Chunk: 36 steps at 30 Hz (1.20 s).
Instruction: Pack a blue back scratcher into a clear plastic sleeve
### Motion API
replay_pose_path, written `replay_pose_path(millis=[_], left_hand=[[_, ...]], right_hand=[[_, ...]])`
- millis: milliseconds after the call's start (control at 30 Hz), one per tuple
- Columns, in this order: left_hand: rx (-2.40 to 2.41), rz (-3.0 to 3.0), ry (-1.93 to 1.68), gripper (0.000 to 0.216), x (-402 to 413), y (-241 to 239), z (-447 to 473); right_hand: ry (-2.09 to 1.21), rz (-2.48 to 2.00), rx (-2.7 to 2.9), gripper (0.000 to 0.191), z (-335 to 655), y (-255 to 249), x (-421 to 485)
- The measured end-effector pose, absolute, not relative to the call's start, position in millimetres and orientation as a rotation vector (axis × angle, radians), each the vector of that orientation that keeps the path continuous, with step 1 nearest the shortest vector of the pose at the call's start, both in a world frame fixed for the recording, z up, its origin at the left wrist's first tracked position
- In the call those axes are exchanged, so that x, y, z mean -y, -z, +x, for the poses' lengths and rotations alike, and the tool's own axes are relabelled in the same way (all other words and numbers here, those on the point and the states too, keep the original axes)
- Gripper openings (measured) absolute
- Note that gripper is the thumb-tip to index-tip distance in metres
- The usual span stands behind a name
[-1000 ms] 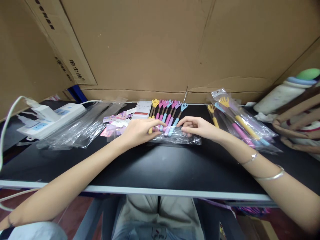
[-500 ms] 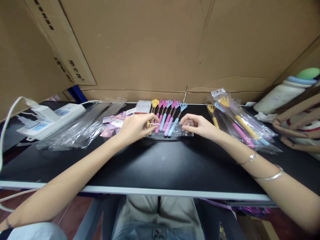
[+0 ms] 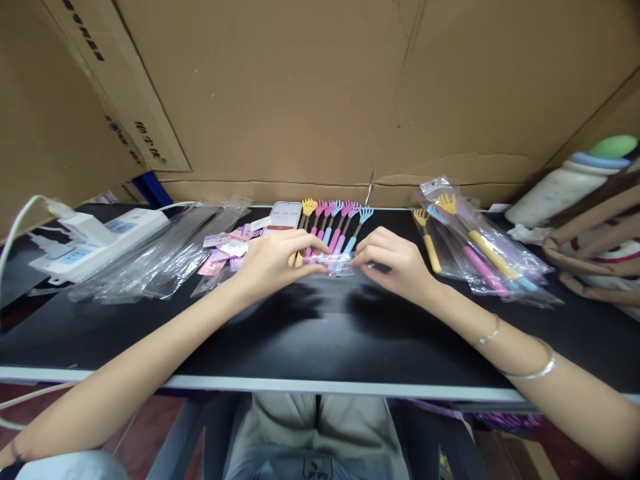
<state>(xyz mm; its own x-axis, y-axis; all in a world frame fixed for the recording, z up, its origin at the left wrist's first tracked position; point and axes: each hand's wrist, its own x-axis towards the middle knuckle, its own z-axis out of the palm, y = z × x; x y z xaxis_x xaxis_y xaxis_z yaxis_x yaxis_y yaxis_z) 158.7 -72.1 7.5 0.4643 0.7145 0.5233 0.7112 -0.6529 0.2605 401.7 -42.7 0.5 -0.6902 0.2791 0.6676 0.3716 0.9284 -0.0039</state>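
A clear plastic bag [image 3: 341, 265] stretches between my two hands, just above the table. My left hand [image 3: 283, 257] pinches one end between thumb and fingers. At the other end, the closed fingertips of my right hand [image 3: 390, 259] grip the plastic. Behind the bag lies a row of several back scratchers [image 3: 338, 230] with claw-shaped heads in yellow, pink, purple and blue. The bag and my hands cover parts of their handles. Small printed cards [image 3: 220, 250] lie in a loose pile beside my left hand.
Flat clear bags [image 3: 150, 257] lie left, near a white power strip [image 3: 107, 240]. A phone [image 3: 286, 215] stands behind the cards. On the right are a yellow back scratcher [image 3: 430, 248], several bagged ones [image 3: 493, 257], a bottle [image 3: 565, 187] and a wooden hand model [image 3: 585, 250]. Cardboard [image 3: 300, 93] walls the back.
My hands have come closer together, the right moving left and the left slightly right. The bag between them now spans a shorter gap. The yellow back scratcher on the right shows more fully.
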Motion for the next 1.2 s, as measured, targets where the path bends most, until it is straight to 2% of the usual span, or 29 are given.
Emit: replay_pose_path(millis=[200,367,533,733,900,1067,1200], left_hand=[[-1.185,2.738,-0.746,0.054,76.8,5.9,168.5],[-1.209,2.72,-0.741,0.051,78.1,10.7,171.3],[-1.284,2.79,-0.808,0.048,74.5,10.7,169.7],[-1.271,2.923,-0.88,0.039,69.9,12.3,166.6],[-1.285,2.96,-0.82,0.041,69.5,13.1,166.7],[-1.28,2.97,-0.801,0.04,69.5,11.0,166.4],[-1.299,2.988,-0.796,0.039,68.7,9.2,163.8]], right_hand=[[0.599,-0.275,2.376,0.012,393.1,3.3,53.0],[0.67,-0.282,2.399,0.018,393.3,5.0,53.3],[0.589,-0.55,2.504,0.022,396.8,-0.1,50.4],[0.312,-0.924,2.434,0.019,406.1,-0.9,36.2],[0.073,-1.03,2.548,0.02,410.4,12.0,28.3],[0.026,-0.93,2.682,0.025,406.1,16.4,30.3],[0.137,-1.015,2.684,0.022,406.1,12.6,30.4]])
